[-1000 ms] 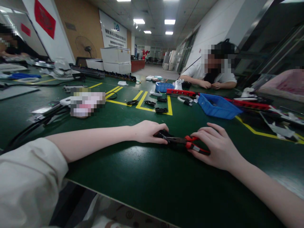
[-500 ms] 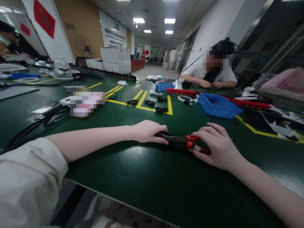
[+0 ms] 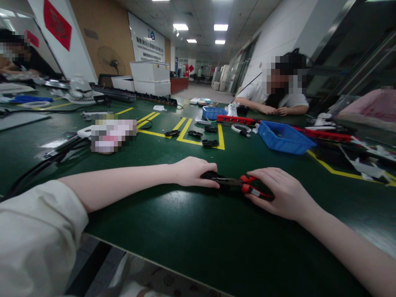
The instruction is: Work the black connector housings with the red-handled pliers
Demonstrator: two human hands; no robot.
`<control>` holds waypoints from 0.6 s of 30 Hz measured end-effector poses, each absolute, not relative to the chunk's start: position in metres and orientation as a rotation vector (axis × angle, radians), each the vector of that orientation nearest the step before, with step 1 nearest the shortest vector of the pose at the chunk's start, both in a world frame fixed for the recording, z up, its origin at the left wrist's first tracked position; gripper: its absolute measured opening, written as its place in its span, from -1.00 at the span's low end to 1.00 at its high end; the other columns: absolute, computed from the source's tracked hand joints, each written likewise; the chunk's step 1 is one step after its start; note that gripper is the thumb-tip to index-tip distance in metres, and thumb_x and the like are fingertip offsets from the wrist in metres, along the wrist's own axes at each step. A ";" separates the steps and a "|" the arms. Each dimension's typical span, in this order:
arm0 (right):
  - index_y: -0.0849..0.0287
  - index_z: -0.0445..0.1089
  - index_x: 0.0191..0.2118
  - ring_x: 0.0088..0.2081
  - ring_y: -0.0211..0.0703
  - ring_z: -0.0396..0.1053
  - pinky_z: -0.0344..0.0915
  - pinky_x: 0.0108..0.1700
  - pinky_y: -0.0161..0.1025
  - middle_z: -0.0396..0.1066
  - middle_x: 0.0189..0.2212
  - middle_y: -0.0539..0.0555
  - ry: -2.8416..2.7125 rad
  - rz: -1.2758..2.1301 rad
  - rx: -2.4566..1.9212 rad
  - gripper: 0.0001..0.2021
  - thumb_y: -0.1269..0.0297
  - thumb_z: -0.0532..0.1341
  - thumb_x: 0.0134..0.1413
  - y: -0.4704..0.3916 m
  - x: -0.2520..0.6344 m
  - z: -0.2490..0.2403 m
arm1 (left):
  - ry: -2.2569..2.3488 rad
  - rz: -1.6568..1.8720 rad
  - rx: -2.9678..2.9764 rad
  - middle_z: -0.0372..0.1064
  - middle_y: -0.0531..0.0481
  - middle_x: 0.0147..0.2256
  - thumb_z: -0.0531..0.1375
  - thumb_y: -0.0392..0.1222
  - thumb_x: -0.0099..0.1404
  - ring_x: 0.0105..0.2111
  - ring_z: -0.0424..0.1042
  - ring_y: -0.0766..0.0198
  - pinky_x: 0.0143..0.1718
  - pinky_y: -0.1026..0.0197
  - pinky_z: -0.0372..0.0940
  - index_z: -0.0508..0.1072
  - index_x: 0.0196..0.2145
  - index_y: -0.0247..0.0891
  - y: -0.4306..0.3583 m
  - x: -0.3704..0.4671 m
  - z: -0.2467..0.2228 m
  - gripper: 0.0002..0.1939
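Note:
My left hand (image 3: 194, 172) is closed around a small black plastic part (image 3: 209, 175), pinched between thumb and fingers just above the green table (image 3: 185, 231). In my right hand (image 3: 280, 189) are long-nose pliers (image 3: 247, 185) with red and black handles. Their dark jaws point left and reach the black part by my left fingertips. Whether the jaws grip it or only touch it, I cannot tell. Beyond my hands, several similar black parts (image 3: 210, 143) lie in and beside a yellow-taped rectangle.
A blue bin (image 3: 283, 138) with dark pieces stands at the right, and a smaller blue bin (image 3: 214, 112) farther back. A phone in a pink case (image 3: 113, 136) and black cables (image 3: 46, 169) lie left. Across the table sits a co-worker (image 3: 278, 90).
The fingers of my right hand have come down closer around the plier handles. My left hand and the black part stay almost where they were.

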State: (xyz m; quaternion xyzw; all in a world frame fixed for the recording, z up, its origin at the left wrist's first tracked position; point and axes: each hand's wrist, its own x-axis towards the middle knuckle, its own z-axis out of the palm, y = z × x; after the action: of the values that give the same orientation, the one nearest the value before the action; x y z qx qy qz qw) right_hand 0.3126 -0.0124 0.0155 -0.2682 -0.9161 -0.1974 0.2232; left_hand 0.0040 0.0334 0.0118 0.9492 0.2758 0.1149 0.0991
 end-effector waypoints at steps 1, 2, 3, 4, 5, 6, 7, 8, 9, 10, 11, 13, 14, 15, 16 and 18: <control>0.19 0.39 0.03 -0.18 0.02 0.55 0.47 -0.14 -0.05 0.57 -0.17 0.22 -2.521 -0.553 -0.736 -0.66 0.12 0.27 0.24 -0.013 0.312 0.016 | 0.820 0.340 2.808 0.48 -0.01 -0.27 0.16 0.22 0.45 -0.29 0.45 0.21 -0.35 0.27 0.15 0.43 -0.08 -0.23 0.033 0.004 0.012 -0.57; 0.20 0.39 0.04 -0.18 0.03 0.55 0.47 -0.14 -0.05 0.57 -0.17 0.23 -2.514 -0.558 -0.736 -0.65 0.12 0.28 0.23 -0.013 0.312 0.016 | 0.826 0.340 2.810 0.48 -0.01 -0.27 0.16 0.22 0.45 -0.30 0.45 0.22 -0.35 0.27 0.15 0.43 -0.08 -0.23 0.033 0.004 0.012 -0.57; 0.20 0.39 0.04 -0.18 0.04 0.55 0.47 -0.13 -0.04 0.58 -0.17 0.23 -2.508 -0.557 -0.740 -0.64 0.12 0.29 0.22 -0.013 0.312 0.016 | 0.831 0.339 2.812 0.47 -0.01 -0.27 0.16 0.23 0.45 -0.30 0.45 0.21 -0.35 0.27 0.15 0.43 -0.08 -0.24 0.033 0.004 0.012 -0.56; 0.20 0.40 0.04 -0.18 0.04 0.55 0.47 -0.14 -0.04 0.58 -0.16 0.23 -2.506 -0.551 -0.748 -0.64 0.12 0.29 0.21 -0.013 0.313 0.015 | 0.834 0.336 2.811 0.47 -0.01 -0.28 0.15 0.23 0.45 -0.31 0.45 0.21 -0.35 0.26 0.15 0.43 -0.09 -0.24 0.033 0.004 0.012 -0.56; 0.19 0.41 0.04 -0.19 0.04 0.55 0.47 -0.14 -0.04 0.58 -0.16 0.23 -2.506 -0.539 -0.759 -0.64 0.12 0.29 0.21 -0.013 0.313 0.015 | 0.836 0.335 2.810 0.47 -0.01 -0.28 0.15 0.23 0.45 -0.31 0.44 0.21 -0.36 0.26 0.15 0.43 -0.09 -0.24 0.033 0.004 0.012 -0.56; 0.18 0.42 0.04 -0.19 0.04 0.55 0.47 -0.16 -0.04 0.58 -0.16 0.22 -2.508 -0.525 -0.772 -0.64 0.12 0.30 0.20 -0.013 0.313 0.015 | 0.836 0.336 2.809 0.47 -0.01 -0.28 0.15 0.23 0.45 -0.31 0.44 0.21 -0.36 0.26 0.14 0.43 -0.10 -0.24 0.032 0.004 0.012 -0.56; 0.17 0.43 0.04 -0.20 0.04 0.55 0.46 -0.17 -0.04 0.59 -0.16 0.22 -2.511 -0.514 -0.782 -0.64 0.11 0.30 0.20 -0.013 0.314 0.015 | 0.834 0.336 2.808 0.47 -0.01 -0.29 0.15 0.23 0.45 -0.31 0.44 0.22 -0.37 0.26 0.14 0.42 -0.11 -0.24 0.032 0.004 0.012 -0.56; 0.16 0.44 0.03 -0.21 0.04 0.55 0.46 -0.18 -0.05 0.59 -0.17 0.22 -2.515 -0.508 -0.786 -0.65 0.11 0.29 0.20 -0.014 0.314 0.014 | 0.834 0.337 2.809 0.47 -0.01 -0.29 0.15 0.22 0.45 -0.32 0.44 0.22 -0.37 0.26 0.14 0.42 -0.11 -0.24 0.032 0.004 0.013 -0.57; 0.17 0.44 0.03 -0.22 0.03 0.55 0.46 -0.19 -0.06 0.59 -0.17 0.22 -2.519 -0.509 -0.784 -0.65 0.11 0.29 0.20 -0.014 0.314 0.014 | 0.834 0.338 2.810 0.47 0.00 -0.28 0.15 0.22 0.45 -0.32 0.44 0.22 -0.37 0.27 0.14 0.42 -0.11 -0.24 0.032 0.004 0.013 -0.57; 0.18 0.44 0.02 -0.23 0.03 0.55 0.45 -0.20 -0.07 0.58 -0.18 0.22 -2.522 -0.516 -0.780 -0.66 0.11 0.28 0.21 -0.014 0.314 0.014 | 0.834 0.339 2.814 0.47 0.00 -0.28 0.15 0.22 0.46 -0.32 0.44 0.22 -0.37 0.27 0.14 0.42 -0.11 -0.24 0.032 0.004 0.013 -0.57; 0.18 0.43 0.01 -0.23 0.02 0.55 0.44 -0.21 -0.08 0.58 -0.19 0.22 -2.524 -0.523 -0.777 -0.66 0.11 0.28 0.21 -0.015 0.314 0.014 | 0.835 0.338 2.818 0.47 -0.01 -0.28 0.14 0.22 0.46 -0.31 0.45 0.22 -0.37 0.27 0.14 0.42 -0.10 -0.24 0.032 0.004 0.013 -0.57; 0.19 0.44 0.00 -0.25 0.01 0.54 0.42 -0.23 -0.08 0.58 -0.20 0.22 -2.530 -0.531 -0.787 -0.67 0.11 0.27 0.22 -0.015 0.314 0.014 | 0.838 0.335 2.830 0.48 -0.01 -0.28 0.14 0.22 0.46 -0.31 0.45 0.22 -0.37 0.26 0.15 0.42 -0.10 -0.24 0.032 0.004 0.012 -0.57; 0.18 0.44 0.00 -0.27 0.00 0.53 0.41 -0.24 -0.09 0.59 -0.20 0.22 -2.535 -0.530 -0.798 -0.67 0.10 0.27 0.21 -0.016 0.314 0.015 | 0.842 0.330 2.839 0.48 -0.01 -0.28 0.13 0.23 0.47 -0.31 0.46 0.21 -0.37 0.26 0.15 0.42 -0.10 -0.24 0.032 0.004 0.012 -0.57; 0.18 0.45 0.00 -0.28 0.00 0.52 0.39 -0.25 -0.09 0.59 -0.20 0.21 -2.540 -0.530 -0.809 -0.67 0.10 0.27 0.21 -0.016 0.314 0.015 | 0.846 0.323 2.851 0.48 -0.02 -0.28 0.13 0.24 0.47 -0.31 0.46 0.21 -0.37 0.26 0.16 0.42 -0.10 -0.24 0.033 0.005 0.012 -0.56; 0.18 0.45 0.00 -0.29 -0.01 0.51 0.38 -0.25 -0.09 0.59 -0.21 0.21 -2.545 -0.534 -0.817 -0.67 0.10 0.26 0.21 -0.016 0.314 0.015 | 0.851 0.317 2.864 0.48 -0.02 -0.29 0.12 0.25 0.47 -0.32 0.46 0.20 -0.38 0.25 0.15 0.42 -0.10 -0.24 0.033 0.005 0.012 -0.55; 0.18 0.45 -0.01 -0.31 -0.03 0.50 0.35 -0.27 -0.11 0.58 -0.23 0.20 -2.550 -0.557 -0.816 -0.67 0.09 0.26 0.21 -0.017 0.313 0.015 | 0.866 0.307 2.888 0.47 -0.02 -0.30 0.10 0.27 0.47 -0.33 0.46 0.20 -0.39 0.25 0.14 0.43 -0.09 -0.24 0.033 0.005 0.011 -0.52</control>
State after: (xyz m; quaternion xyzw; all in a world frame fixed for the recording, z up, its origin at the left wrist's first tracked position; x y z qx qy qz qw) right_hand 0.3130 -0.0170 0.0155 -0.2922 -0.9132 -0.1995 0.2022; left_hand 0.0052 0.0333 0.0112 0.9515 0.2854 0.1010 0.0554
